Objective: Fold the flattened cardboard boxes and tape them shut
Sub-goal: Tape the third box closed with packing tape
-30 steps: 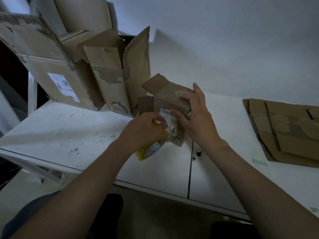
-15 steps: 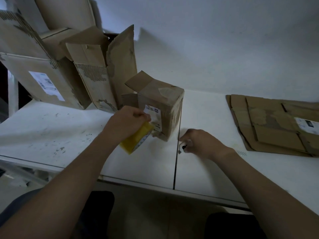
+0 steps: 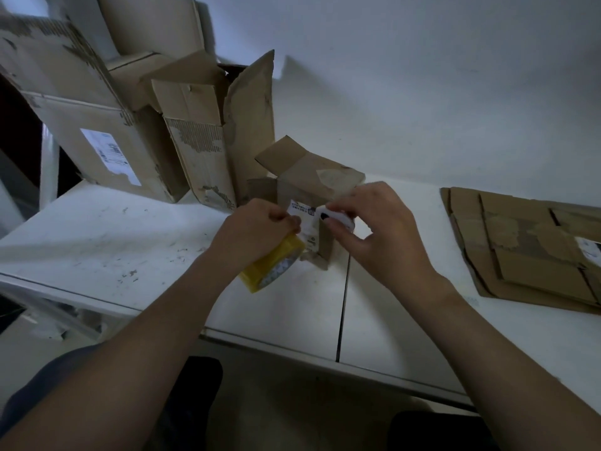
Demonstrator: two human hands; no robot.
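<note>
"Head view: where is the small box (image 3: 312, 177)?"
"Mid bench (image 3: 97, 242), near the back edge. One flap (image 3: 279, 154) sticks up."
"How do we tape it well?"
"I think: pull the tape straight, press it flat on the seam, and keep the box from sliding."
"And each hand?"
"The left hand (image 3: 257, 232) is curled tight round the yellow tape roll (image 3: 276, 265). The right hand (image 3: 380, 232) pinches a small white thing (image 3: 340, 220) just beside the box. I can't tell what it is."

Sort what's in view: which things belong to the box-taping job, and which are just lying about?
Job: small cardboard box; yellow tape roll, gripped by the left hand; small white object, pinched by the right hand; flattened cardboard stack, waiting.
Lying about: large labelled box; torn open box beside it.
</note>
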